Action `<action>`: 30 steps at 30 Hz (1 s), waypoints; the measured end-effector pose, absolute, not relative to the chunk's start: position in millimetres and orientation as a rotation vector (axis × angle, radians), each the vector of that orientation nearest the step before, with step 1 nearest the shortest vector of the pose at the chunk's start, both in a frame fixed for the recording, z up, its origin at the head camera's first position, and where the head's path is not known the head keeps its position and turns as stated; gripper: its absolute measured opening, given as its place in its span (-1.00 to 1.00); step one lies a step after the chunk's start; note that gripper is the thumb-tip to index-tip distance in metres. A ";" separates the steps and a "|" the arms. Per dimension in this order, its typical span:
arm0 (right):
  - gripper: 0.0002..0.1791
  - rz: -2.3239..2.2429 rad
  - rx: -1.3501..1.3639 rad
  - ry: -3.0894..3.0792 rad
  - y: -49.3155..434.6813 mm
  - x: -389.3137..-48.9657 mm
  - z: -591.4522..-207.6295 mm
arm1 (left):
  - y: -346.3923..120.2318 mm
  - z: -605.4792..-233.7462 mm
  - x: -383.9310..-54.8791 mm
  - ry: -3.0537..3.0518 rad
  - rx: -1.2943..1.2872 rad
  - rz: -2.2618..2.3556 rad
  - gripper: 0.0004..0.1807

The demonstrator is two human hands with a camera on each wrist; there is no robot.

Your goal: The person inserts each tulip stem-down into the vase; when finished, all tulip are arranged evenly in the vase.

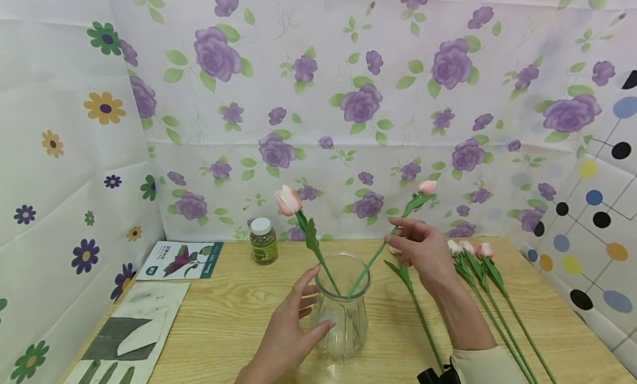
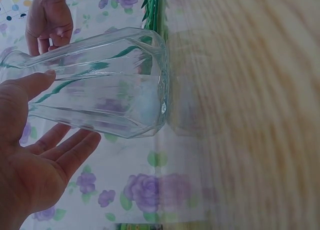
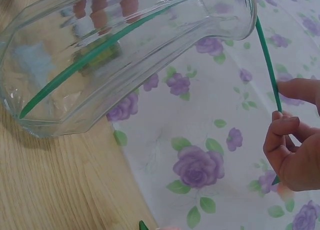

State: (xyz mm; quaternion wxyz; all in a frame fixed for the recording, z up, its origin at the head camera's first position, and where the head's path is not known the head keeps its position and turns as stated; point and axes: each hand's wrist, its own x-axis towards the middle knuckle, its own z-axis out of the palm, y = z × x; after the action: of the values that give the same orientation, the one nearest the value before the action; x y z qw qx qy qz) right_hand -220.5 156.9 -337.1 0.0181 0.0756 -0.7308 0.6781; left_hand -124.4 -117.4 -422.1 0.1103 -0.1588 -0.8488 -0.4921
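Note:
A clear glass vase [image 1: 342,323] stands upright on the table. One pink-and-white artificial tulip [image 1: 287,200] leans left in it, its green stem reaching down inside the glass. My left hand [image 1: 286,331] holds the vase from the left, thumb in front and fingers round the far side; the left wrist view shows the thumb [image 2: 37,82] over the glass. Between thumb and fingers my right hand [image 1: 423,251] pinches the stem of another pink tulip [image 1: 426,187]. That stem [image 3: 269,65] slants down left, its lower end at the vase's mouth.
Right of the vase, several more tulips [image 1: 484,251] lie with stems toward me. At the back left stands a white-capped jar [image 1: 264,241]. A flower-printed booklet [image 1: 174,261] and a grey-and-white patterned sheet [image 1: 130,331] lie at the left edge. Patterned cloth [image 1: 308,113] walls the table.

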 end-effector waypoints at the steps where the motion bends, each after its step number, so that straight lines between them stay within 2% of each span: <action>1: -0.53 2.103 0.230 -2.264 156.6 -220.8 -337.1 | -117.4 -421.9 -124.3 -2.495 -0.466 -1.446 0.08; 12: -0.52 2.089 0.206 -2.193 154.1 -220.1 -335.7 | -116.9 -421.0 -124.0 -2.499 -0.466 -1.430 0.08; 30: -0.54 1.802 0.288 -2.189 142.6 -213.8 -328.7 | -116.5 -422.4 -125.0 -2.479 -0.480 -1.403 0.09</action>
State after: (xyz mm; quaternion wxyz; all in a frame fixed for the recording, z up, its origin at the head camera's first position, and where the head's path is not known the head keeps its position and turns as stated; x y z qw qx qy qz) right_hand -213.8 142.6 -328.7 0.1455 0.0998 -0.7598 0.6257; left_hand -125.0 -116.5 -422.4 0.1262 -0.1648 -0.8514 -0.4818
